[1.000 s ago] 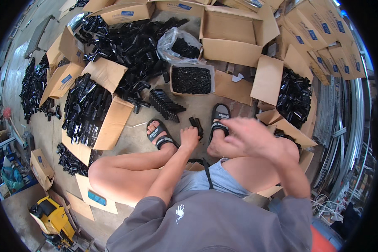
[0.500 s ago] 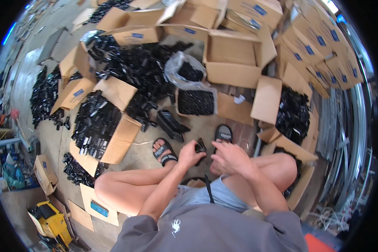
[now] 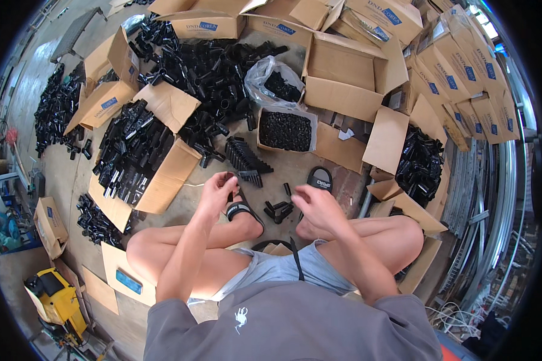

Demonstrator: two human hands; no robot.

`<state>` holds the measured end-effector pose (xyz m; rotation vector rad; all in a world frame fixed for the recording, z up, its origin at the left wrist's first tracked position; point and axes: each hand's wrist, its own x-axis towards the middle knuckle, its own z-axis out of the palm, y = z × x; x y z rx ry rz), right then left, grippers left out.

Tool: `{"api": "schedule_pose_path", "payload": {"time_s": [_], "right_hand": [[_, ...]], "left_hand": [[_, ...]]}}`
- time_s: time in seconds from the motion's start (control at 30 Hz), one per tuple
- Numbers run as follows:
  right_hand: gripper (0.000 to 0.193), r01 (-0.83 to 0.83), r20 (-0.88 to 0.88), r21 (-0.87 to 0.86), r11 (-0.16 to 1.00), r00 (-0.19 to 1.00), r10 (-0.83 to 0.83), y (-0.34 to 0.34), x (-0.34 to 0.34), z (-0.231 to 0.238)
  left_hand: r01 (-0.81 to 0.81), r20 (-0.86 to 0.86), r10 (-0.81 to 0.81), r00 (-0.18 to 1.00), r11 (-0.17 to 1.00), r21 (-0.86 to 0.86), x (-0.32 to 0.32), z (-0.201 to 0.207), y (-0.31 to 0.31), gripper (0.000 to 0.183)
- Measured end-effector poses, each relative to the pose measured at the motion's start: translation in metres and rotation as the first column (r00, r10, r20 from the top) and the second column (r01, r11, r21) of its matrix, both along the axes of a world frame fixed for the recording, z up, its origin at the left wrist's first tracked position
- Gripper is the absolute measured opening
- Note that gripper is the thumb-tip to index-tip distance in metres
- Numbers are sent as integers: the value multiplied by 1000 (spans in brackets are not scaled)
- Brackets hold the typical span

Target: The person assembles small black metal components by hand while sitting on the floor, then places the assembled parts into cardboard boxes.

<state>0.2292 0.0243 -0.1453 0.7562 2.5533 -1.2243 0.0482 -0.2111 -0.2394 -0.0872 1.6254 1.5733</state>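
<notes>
My left hand (image 3: 215, 194) is raised by the left sandal (image 3: 239, 208), its fingers closed around a small dark piece (image 3: 229, 176) that is mostly hidden. Between my feet, my right hand (image 3: 318, 204) has thumb and fingers pinched together at a short black tube piece (image 3: 287, 189). Below that tube, several loose black tube pieces (image 3: 277, 211) lie on the floor. Just beyond my left hand, more black pieces stand side by side in a neat row (image 3: 245, 157). A carton lined with plastic (image 3: 314, 139) holds small black parts (image 3: 285, 131).
Large heaps of black pieces (image 3: 214, 84) spread ahead and left. Open cartons (image 3: 343, 96) ring the work spot; another with black parts (image 3: 420, 162) stands right. Stacked boxes (image 3: 464, 78) and metal rails (image 3: 494, 210) line the right. A phone (image 3: 129, 281) rests on cardboard at left.
My hands have moved apart, the left one going left and away from the right. Several black pieces now show on the floor where my left hand was. The view has shifted slightly.
</notes>
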Motion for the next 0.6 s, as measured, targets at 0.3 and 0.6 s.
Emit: {"api": "schedule_pose_path", "payload": {"time_s": [0.3, 0.6], "right_hand": [[36, 319, 334, 197, 927, 867, -369, -24, -28, -188], [37, 32, 431, 414, 910, 873, -227, -24, -15, -226]], "left_hand": [[-278, 286, 250, 925, 959, 61, -7, 20, 4, 25], [-270, 280, 247, 928, 962, 43, -11, 5, 10, 34]]}}
